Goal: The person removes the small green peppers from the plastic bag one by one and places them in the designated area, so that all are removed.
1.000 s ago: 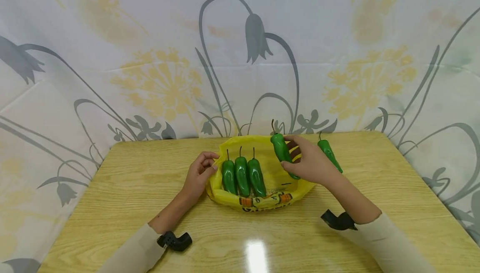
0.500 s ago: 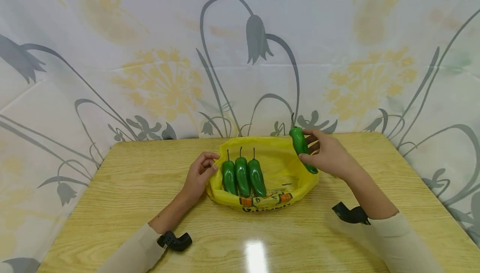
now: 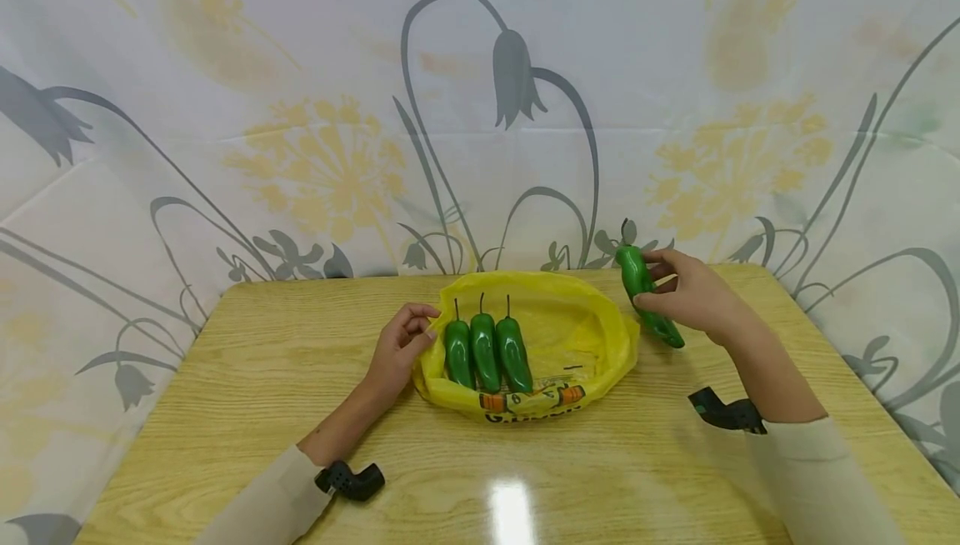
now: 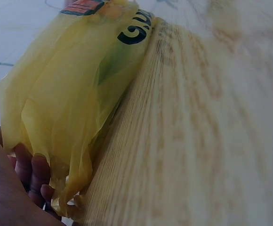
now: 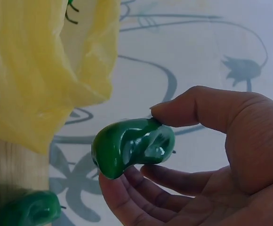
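Observation:
My left hand pinches the left rim of a yellow plastic bag, whose mouth is spread wide. Three glossy green chili peppers lie side by side in the bag's left half, stems toward the back. To the right of the bag, my right hand holds another green chili pepper between thumb and fingers, stem up. In the right wrist view this held pepper shows end-on. One more chili pepper lies on the table, mostly covered by the right hand and held pepper in the head view.
The bag stands near the back of a light wooden table. A flower-printed cloth hangs right behind the table's back edge. Black wrist cameras sit on both wrists.
My right hand has carried the held chili pepper from over the bag's right half out past its right rim. The left hand and the three peppers in the bag stay put.

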`<control>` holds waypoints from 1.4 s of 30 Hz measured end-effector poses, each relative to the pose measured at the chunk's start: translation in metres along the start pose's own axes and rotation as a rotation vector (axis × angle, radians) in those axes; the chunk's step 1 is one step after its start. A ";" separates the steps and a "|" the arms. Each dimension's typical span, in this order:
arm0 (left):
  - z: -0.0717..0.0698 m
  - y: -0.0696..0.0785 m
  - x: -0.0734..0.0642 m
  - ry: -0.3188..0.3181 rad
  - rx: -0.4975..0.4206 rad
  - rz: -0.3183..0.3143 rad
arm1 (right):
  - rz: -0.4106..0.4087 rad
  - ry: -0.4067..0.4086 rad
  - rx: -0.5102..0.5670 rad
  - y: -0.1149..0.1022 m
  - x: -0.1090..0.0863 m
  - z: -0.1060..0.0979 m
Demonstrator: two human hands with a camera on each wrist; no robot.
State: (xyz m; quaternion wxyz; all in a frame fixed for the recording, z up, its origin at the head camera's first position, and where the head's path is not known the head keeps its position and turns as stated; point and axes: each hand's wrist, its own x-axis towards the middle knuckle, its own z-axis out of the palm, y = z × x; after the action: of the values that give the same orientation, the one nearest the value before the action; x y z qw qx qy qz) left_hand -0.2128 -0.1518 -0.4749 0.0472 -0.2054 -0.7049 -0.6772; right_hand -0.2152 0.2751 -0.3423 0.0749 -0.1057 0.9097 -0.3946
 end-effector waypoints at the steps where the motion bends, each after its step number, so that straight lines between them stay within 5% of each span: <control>1: 0.000 0.000 0.000 -0.001 -0.001 0.002 | 0.008 -0.003 -0.002 0.002 0.001 -0.002; 19: -0.001 0.000 0.002 -0.012 -0.001 0.016 | 0.172 -0.047 -0.002 0.036 0.010 -0.018; 42: -0.002 -0.002 0.001 -0.020 0.004 -0.006 | 0.270 -0.082 -0.015 0.079 0.019 -0.027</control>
State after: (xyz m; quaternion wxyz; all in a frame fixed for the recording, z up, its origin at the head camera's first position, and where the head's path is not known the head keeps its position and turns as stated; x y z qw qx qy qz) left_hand -0.2147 -0.1536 -0.4764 0.0385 -0.2099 -0.7074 -0.6738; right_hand -0.2505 0.3420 -0.3831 0.1636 0.0009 0.9146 -0.3697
